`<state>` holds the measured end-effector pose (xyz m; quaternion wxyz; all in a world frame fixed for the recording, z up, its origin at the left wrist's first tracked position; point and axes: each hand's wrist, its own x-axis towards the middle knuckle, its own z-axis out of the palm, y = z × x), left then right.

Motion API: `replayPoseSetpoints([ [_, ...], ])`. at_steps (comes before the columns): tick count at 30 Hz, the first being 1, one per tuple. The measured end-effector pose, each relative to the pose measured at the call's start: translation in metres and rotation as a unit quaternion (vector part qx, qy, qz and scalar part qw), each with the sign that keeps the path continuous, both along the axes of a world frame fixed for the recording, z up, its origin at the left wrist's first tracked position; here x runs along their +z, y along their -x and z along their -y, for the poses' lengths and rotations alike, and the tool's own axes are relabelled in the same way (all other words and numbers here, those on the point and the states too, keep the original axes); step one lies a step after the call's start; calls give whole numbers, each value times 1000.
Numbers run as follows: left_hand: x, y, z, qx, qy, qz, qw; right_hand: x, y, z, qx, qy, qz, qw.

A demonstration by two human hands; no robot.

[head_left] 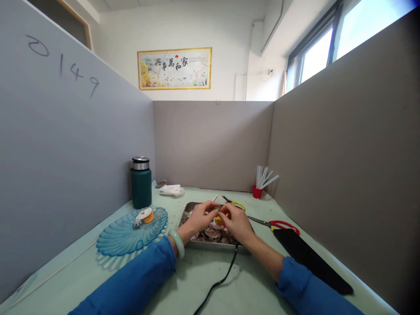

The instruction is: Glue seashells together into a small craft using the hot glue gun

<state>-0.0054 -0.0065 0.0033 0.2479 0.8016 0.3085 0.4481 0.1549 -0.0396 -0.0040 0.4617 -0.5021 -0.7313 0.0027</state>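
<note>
Both my hands meet over a metal tray filled with several shells. My left hand, with a pale bangle at the wrist, pinches a small yellow and red piece from the left. My right hand grips the same piece from the right, fingers closed. What exactly the piece is cannot be made out. A black cable runs from under my right hand toward me.
A blue glass plate with a small shell piece lies left of the tray. A green flask stands behind it. Yellow-handled pliers, red-handled scissors, a black pouch and a red cup of white sticks lie right. Grey partitions enclose the table.
</note>
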Motion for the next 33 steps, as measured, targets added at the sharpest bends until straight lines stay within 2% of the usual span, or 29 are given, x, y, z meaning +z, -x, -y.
replayPoseSetpoints([
  [33,-5,0,-5,5,-3,4,1000,1,1,2,14,-6,7,1000],
])
